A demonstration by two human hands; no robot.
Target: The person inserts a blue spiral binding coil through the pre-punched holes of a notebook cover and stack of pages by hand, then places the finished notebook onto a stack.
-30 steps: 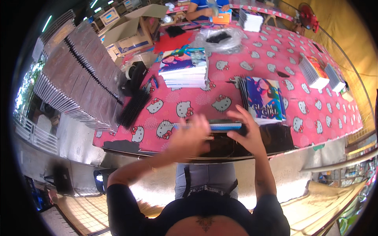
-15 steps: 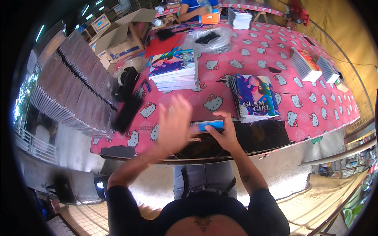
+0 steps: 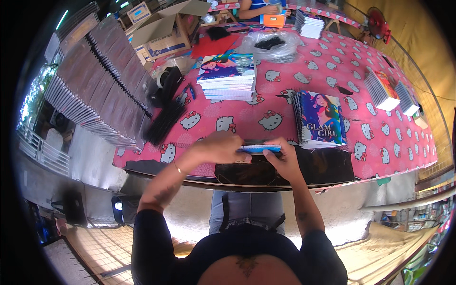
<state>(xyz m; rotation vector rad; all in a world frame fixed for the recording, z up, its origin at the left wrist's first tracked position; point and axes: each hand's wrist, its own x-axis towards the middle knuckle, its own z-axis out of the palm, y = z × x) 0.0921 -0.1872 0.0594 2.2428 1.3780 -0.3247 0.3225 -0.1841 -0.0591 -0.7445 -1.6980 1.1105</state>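
Note:
At the table's near edge, a blue-covered notebook stands between my hands, seen almost edge-on with a narrow strip of blue and white showing. My right hand grips its right end, thumb on the near side and fingers behind. Curled in at the left end is my left hand, whose fingertips are partly hidden. Just right of my right hand lies a small stack of spiral notebooks with a colourful cover. Farther off, left of centre, sits a taller stack of notebooks with white page edges.
Tall piles of notebooks rise at the left. Black spiral coils and a tape dispenser lie beside them. A plastic bag, an open carton and more notebooks stand farther back. Across the table a co-worker handles something orange.
My left hand, raised and blurred with fingers spread before, has come down and closed at the notebook's left end. My right hand keeps its grip. The view has shifted slightly.

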